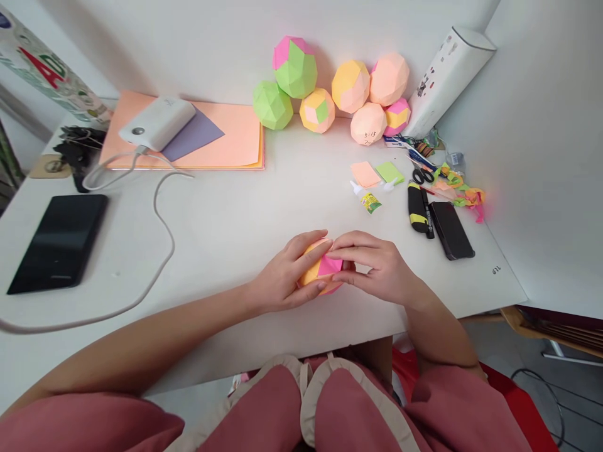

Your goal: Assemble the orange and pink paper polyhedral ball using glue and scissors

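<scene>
A folded paper ball [311, 275] in yellow, pink and orange rests between my two hands, near the front of the white desk. My left hand [289, 270] is wrapped round its left side, fingers over the top and thumb along the near side. From the right, my right hand [374, 263] presses its fingers and thumb on the pink face. My fingers cover much of the ball. Beyond it lie a small glue bottle [370, 199], a peach paper square [365, 174] and a green paper square [390, 172].
Several finished paper balls [295, 68] are stacked against the wall. At right lie scissors [423, 176], a box cutter [417, 207], a phone [451, 230] and paper scraps. At left are a black tablet [59, 243], a white power bank [157, 122] with its cable, and peach sheets [235, 135].
</scene>
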{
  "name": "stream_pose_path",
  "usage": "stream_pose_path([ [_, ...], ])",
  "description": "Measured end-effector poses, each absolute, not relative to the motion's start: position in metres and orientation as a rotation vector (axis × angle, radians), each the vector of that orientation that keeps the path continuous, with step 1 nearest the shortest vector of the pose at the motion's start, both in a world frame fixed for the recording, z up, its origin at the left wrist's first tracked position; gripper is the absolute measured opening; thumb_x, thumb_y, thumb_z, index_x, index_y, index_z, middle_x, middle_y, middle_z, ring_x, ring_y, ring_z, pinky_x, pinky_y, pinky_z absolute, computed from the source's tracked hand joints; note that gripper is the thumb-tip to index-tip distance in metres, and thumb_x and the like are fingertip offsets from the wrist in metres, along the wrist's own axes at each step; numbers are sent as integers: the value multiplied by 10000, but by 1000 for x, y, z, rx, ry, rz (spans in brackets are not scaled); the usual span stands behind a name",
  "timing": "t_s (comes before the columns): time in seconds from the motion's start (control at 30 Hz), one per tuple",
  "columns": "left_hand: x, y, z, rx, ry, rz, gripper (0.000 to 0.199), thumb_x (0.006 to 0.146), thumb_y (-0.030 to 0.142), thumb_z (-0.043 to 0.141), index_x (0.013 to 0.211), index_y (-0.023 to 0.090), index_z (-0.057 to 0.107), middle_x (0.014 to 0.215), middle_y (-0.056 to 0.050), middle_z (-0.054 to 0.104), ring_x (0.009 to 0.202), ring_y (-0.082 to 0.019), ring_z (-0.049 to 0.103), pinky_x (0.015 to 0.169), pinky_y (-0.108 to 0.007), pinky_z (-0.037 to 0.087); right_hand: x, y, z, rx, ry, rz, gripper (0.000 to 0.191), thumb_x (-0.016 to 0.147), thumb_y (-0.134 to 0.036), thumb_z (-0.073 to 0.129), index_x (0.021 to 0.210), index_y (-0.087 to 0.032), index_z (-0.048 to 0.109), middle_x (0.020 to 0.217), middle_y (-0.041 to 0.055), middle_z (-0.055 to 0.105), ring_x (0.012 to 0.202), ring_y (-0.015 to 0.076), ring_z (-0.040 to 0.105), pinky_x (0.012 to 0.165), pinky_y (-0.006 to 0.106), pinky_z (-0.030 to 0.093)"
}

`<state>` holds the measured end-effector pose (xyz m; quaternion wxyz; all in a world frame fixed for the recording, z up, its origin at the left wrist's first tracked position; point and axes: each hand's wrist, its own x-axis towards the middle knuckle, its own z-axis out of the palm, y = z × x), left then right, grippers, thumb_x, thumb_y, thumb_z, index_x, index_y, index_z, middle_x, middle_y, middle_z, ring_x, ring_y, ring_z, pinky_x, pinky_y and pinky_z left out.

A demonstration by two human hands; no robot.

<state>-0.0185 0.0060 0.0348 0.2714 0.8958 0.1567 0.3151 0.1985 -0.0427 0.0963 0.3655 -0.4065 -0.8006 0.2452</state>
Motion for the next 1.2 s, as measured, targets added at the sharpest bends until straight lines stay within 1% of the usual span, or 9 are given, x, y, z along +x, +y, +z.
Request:
stream_pose_path([
  [0.1,-18,5,36,2408,413,867,621,1016,391,446,1565,245,195,1452,-227,388,1336,-340,460,1033,-538,500,200,-42,96,-989,-2064,628,192,892,-254,692,1077,-210,719,1078,93,710,957,179,685,763,306,619],
  [0.2,-18,5,36,2402,399,872,624,1012,386,457,1562,250,197,1447,-222,401,1325,-336,470,1022,-534,508,202,-42,97,-955,-2062,651,208,877,-229,708,1083,-203,715,1086,96,703,955,169,683,723,278,610],
  [0.4,-17,6,37,2413,387,890,630,1012,378,449,1564,277,164,1431,-212,411,1300,-333,487,996,-534,526,203,-42,101,-962,-2087,654,196,913,-143,640,1085,-203,712,1063,90,706,986,162,684,838,299,610],
  [0.6,-16,6,36,2419,348,950,625,1013,348,454,1563,250,172,1415,-220,405,1287,-324,479,995,-535,522,202,-43,100,-947,-2085,637,187,912,-144,645,1076,-202,713,1077,88,713,1003,162,690,859,307,616],
  [0.7,-15,6,35,2404,326,967,602,1019,341,443,1557,231,197,1411,-223,408,1287,-318,480,1001,-531,518,202,-43,99,-922,-2082,622,179,904,-133,655,1067,-176,714,1072,98,714,1008,160,693,866,295,616],
  [0.8,-15,5,35,2391,335,948,576,1024,343,428,1550,227,222,1415,-224,411,1298,-318,478,1010,-531,514,201,-42,99,-917,-2081,613,179,903,-132,655,1066,-176,714,1071,97,714,1015,161,693,875,295,617],
  [1.0,-16,6,35,2422,332,950,605,1022,333,432,1567,261,178,1433,-215,408,1311,-319,470,996,-535,523,200,-43,99,-913,-2080,594,172,904,-133,656,1062,-179,708,1073,92,714,1011,158,692,871,296,619],
  [1.2,-16,5,34,2445,327,979,618,1026,336,419,1577,255,151,1435,-221,403,1310,-325,461,995,-549,517,198,-43,99,-909,-2085,580,156,903,-129,656,1045,-168,706,1056,89,712,994,147,692,855,277,619],
])
